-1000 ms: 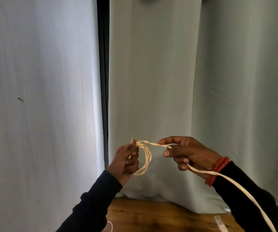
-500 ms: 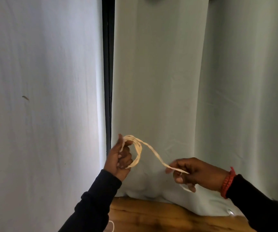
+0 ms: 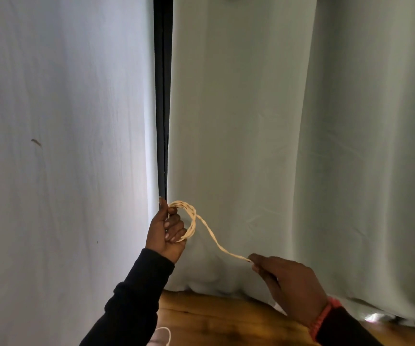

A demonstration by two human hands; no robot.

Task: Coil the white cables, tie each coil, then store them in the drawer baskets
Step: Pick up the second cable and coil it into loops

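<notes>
My left hand [image 3: 167,229] grips a small coil of white cable [image 3: 190,218], with the loops passing round its curled fingers. A single strand of the same cable runs from the coil down and to the right. My right hand [image 3: 286,280] pinches that strand at its fingertips, lower than the left hand and well apart from it. The rest of the cable past my right hand is hidden. No drawer or basket is in view.
Pale curtains [image 3: 251,121] hang close in front of me, with a dark vertical frame [image 3: 162,96] in the gap between them. A wooden surface [image 3: 214,320] lies below my hands. Part of another white cable [image 3: 162,337] shows at the bottom edge.
My right hand has dropped from beside the coil down and to the right, drawing out one strand. My left hand has risen slightly with the coil.
</notes>
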